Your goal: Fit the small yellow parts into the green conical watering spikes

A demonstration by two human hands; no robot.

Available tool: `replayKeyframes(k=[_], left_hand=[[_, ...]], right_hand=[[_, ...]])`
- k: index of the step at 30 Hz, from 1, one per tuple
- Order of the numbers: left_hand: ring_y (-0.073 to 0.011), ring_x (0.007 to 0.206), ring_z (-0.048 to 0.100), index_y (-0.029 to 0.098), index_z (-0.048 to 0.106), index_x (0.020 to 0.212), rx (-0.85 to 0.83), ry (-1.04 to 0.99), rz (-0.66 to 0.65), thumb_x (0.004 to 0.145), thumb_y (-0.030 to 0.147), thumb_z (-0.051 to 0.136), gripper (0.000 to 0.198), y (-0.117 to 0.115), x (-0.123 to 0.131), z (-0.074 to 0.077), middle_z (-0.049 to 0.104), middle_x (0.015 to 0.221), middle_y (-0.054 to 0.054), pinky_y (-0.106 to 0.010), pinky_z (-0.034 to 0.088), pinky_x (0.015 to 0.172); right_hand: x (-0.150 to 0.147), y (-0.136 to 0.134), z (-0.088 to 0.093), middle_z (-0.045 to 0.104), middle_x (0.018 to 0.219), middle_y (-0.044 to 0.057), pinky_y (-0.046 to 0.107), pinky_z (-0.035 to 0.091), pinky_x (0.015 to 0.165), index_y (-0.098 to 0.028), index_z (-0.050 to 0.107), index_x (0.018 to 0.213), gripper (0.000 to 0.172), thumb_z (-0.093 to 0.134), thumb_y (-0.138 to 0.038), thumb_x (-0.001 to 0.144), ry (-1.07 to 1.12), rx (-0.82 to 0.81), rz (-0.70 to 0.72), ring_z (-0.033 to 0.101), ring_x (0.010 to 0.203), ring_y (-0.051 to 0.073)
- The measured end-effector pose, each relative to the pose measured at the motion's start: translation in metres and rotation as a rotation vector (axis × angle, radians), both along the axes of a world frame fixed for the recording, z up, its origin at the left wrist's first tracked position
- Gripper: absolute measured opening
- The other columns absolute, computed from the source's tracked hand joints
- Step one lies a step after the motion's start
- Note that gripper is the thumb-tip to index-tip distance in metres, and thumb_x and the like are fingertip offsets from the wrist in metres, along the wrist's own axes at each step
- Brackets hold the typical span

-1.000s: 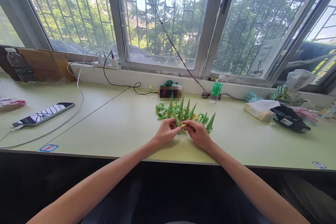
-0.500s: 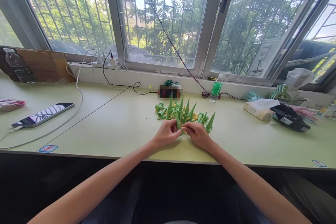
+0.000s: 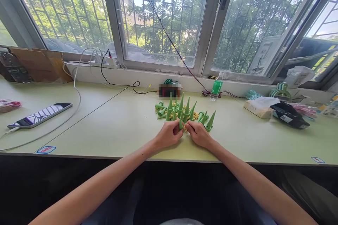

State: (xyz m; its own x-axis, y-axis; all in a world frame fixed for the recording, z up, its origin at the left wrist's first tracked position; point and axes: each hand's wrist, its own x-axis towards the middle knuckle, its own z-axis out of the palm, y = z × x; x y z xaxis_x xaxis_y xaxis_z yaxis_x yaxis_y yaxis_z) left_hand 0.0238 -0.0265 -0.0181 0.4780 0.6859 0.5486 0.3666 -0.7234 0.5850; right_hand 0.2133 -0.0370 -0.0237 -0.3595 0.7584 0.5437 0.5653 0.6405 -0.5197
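My left hand (image 3: 168,135) is closed around a green plastic spike (image 3: 181,124), its pointed end up. Close beside it, my right hand (image 3: 200,134) is pinched together at the spike's lower right. Small yellowish bits show between the two hands, but what the right fingers grip is too small to make out. Just beyond the hands, several green spikes (image 3: 187,109) stand point up. Others lie on their sides, such as one spike (image 3: 162,111) at the left of the cluster. Small yellow pieces (image 3: 195,115) are scattered among them.
Behind the cluster are a dark, partly blurred device (image 3: 169,91) and a green-labelled bottle (image 3: 216,87). To the right lie a tissue pack (image 3: 257,108) and a black package (image 3: 289,115). A phone (image 3: 39,115) with a white cable lies left. The table's front edge (image 3: 182,160) runs under my forearms.
The camera view has shifted slightly. My right hand has drawn a little away from the spike, and its fingers are curled tighter. My left hand still holds the spike.
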Motion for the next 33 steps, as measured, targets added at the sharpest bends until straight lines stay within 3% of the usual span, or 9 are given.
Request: replayKeyframes(k=[7,12,19,27,33], left_hand=[[-0.0088,0.053,0.041,0.017,0.058,0.076,0.060,-0.023,-0.030,0.083,0.019,0.056,0.008,0.0030,0.0014,-0.0044,0.048,0.057,0.004,-0.023,0.035,0.055],[-0.0091,0.053,0.043,0.017,0.059,0.083,0.026,-0.020,-0.051,0.085,0.020,0.055,0.006,0.0022,0.0010,-0.0026,0.050,0.060,0.004,-0.023,0.036,0.054],[-0.0093,0.054,0.045,0.015,0.065,0.089,-0.024,-0.006,-0.071,0.089,0.022,0.052,0.014,-0.0001,0.0009,0.0042,0.056,0.063,0.001,-0.023,0.039,0.055],[-0.0117,0.065,0.061,0.016,0.071,0.102,-0.060,-0.083,-0.033,0.090,0.024,0.057,0.021,0.0001,0.0023,0.0032,0.071,0.091,-0.007,-0.023,0.048,0.059],[-0.0125,0.070,0.063,0.017,0.073,0.105,0.009,-0.075,-0.021,0.090,0.023,0.059,0.021,0.0033,0.0012,-0.0016,0.072,0.092,-0.008,-0.021,0.049,0.056]], right_hand=[[-0.0021,-0.0014,0.0031,0.046,0.059,-0.003,0.026,0.031,0.055,-0.021,0.038,0.066,0.043,0.033,-0.044,0.102,0.048,-0.056,0.011,0.040,0.054,0.012],[-0.0033,-0.0001,0.0015,0.040,0.056,-0.003,0.027,0.028,0.054,-0.021,0.035,0.063,0.048,0.029,-0.047,0.103,0.041,0.005,-0.020,0.035,0.053,0.011],[-0.0032,0.0005,-0.0033,0.047,0.056,-0.002,0.027,0.026,0.055,-0.020,0.039,0.062,0.049,0.030,-0.045,0.104,0.015,0.084,-0.060,0.037,0.051,0.011],[-0.0062,-0.0002,-0.0060,0.047,0.055,0.000,0.028,0.024,0.056,-0.020,0.042,0.063,0.048,0.029,-0.042,0.104,-0.004,0.150,-0.139,0.037,0.050,0.013],[-0.0086,-0.0009,-0.0055,0.049,0.054,0.001,0.028,0.024,0.055,-0.019,0.046,0.063,0.052,0.028,-0.043,0.104,0.004,0.169,-0.190,0.037,0.049,0.012]])
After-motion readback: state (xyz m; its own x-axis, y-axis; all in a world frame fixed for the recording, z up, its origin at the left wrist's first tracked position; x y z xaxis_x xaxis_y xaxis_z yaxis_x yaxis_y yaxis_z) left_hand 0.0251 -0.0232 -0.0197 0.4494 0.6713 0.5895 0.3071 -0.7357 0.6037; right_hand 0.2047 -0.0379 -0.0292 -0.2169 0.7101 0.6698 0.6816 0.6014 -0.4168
